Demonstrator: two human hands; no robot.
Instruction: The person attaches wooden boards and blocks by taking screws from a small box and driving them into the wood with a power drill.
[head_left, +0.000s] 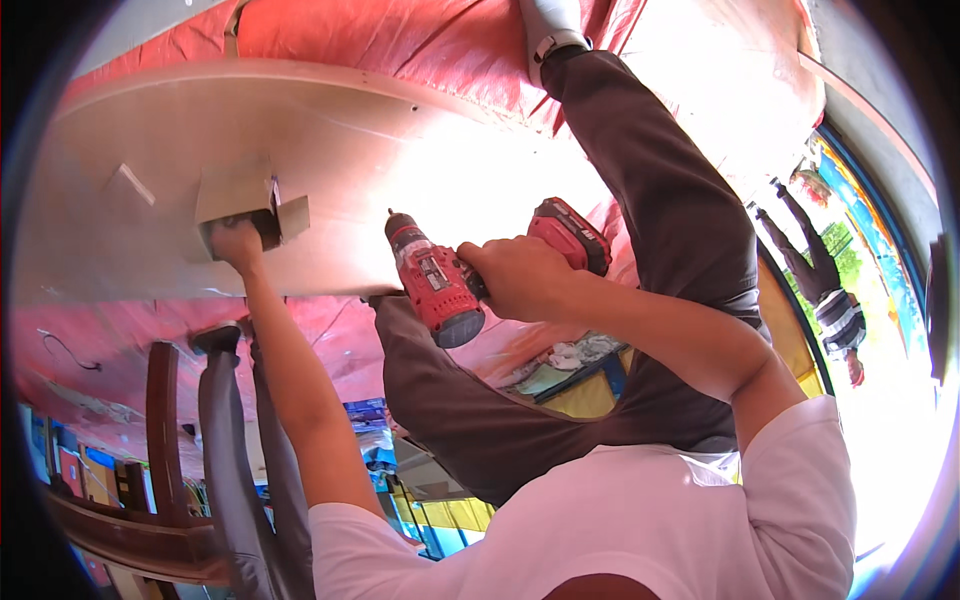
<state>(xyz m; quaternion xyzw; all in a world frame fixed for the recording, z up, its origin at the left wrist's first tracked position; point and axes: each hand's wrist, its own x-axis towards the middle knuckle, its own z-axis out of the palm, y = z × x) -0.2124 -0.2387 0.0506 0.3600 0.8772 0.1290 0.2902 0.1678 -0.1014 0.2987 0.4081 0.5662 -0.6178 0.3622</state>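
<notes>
My right hand (525,275) is wrapped round the grip of a red and black cordless drill (433,280), whose bit points up and away over a large pale board (330,130). The drill's battery (570,236) shows just beyond my hand. To the left, my left hand (237,243) reaches into an opened cardboard box (235,200) resting on the board. Its fingers are inside the box's dark opening, so what they touch is hidden. A flap (294,217) of the box sticks out beside the hand.
Red sheeting (330,40) lies under and around the board. A thin pale strip (132,185) lies left of the box. Another person's grey-trousered legs (232,450) stand by a brown wooden frame (163,430) at left. A person in a striped top (838,318) is farther off at right.
</notes>
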